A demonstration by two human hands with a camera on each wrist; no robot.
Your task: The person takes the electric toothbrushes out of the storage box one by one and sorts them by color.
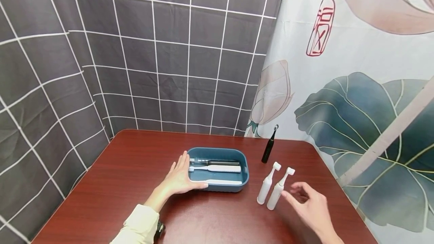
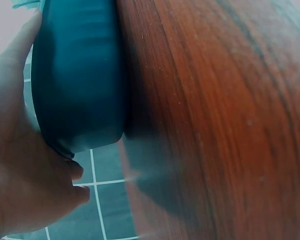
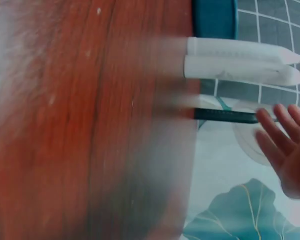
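A blue bin (image 1: 222, 188) stands on the table, and my left hand (image 1: 179, 178) rests against its left end. The thumb lies along the front rim, the fingers stretched toward the back corner. Inside the bin lie a dark electric toothbrush (image 1: 222, 162), a white electric toothbrush (image 1: 223, 168) and another white toothbrush (image 1: 225, 182) partly hidden by the front wall. Right of the bin, two white electric toothbrushes (image 1: 265, 191) (image 3: 235, 70) stand upright side by side. My right hand (image 1: 312, 206) is beside the nearer one, fingers loosely bent, holding nothing; contact at the thumb tip is unclear.
A black electric toothbrush (image 1: 268, 150) stands upright farther back on the right. The reddish-brown table (image 1: 135, 161) meets a grey gridded curtain (image 1: 169, 86) and a lotus-patterned curtain (image 1: 339, 104) behind it. Something dark (image 1: 159, 231) shows beside the left sleeve.
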